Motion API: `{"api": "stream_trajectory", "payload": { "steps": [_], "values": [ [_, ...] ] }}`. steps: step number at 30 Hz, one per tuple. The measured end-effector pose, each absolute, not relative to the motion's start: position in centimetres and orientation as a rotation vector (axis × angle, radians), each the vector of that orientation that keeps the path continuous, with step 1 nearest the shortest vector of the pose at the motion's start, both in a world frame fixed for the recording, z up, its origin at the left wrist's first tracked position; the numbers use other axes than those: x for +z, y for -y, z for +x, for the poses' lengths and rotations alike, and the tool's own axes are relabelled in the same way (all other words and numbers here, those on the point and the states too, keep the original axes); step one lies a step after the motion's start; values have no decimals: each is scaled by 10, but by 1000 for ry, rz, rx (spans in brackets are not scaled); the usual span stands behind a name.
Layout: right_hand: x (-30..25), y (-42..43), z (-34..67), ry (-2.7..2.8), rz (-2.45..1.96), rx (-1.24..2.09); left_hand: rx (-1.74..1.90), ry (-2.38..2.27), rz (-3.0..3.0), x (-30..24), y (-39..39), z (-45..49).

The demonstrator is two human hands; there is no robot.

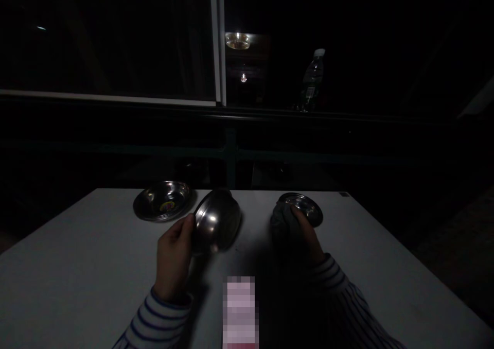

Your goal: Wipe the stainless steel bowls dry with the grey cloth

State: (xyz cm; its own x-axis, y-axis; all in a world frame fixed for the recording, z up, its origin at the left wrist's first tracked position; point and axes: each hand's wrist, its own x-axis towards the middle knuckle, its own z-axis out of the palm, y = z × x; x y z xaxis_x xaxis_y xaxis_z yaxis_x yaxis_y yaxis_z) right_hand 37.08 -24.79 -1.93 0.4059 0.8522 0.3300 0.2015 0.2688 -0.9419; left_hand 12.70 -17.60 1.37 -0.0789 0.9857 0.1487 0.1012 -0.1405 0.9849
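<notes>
My left hand (174,259) grips the rim of a shiny metal bowl (216,223), which is tilted up on its side above the table. Its rounded outside faces me. In my right hand (309,238) is a bunched dark cloth (284,225), held apart from that bowl. Just behind the cloth lies a metal dish (309,210), partly hidden by it and by my fingers. To the left of the held bowl, another metal bowl (164,202) with a coloured round label inside rests on the table.
The white table (96,266) ends at a dark far edge. Beyond it stand a window frame (218,40) and a clear plastic bottle (312,81) with a white cap. A pixelated patch covers the lower middle. The surroundings are very dark.
</notes>
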Motion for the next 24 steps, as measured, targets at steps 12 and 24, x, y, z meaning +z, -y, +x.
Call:
{"api": "stream_trajectory", "payload": {
  "steps": [12, 24],
  "values": [
    [-4, 255, 374, 904, -1310, 813, 1099, -1080, 2171, -21, 182, 150],
    [15, 251, 362, 694, -1319, 793, 735, -856, 2731, -40, 194, 161]
  ]
}}
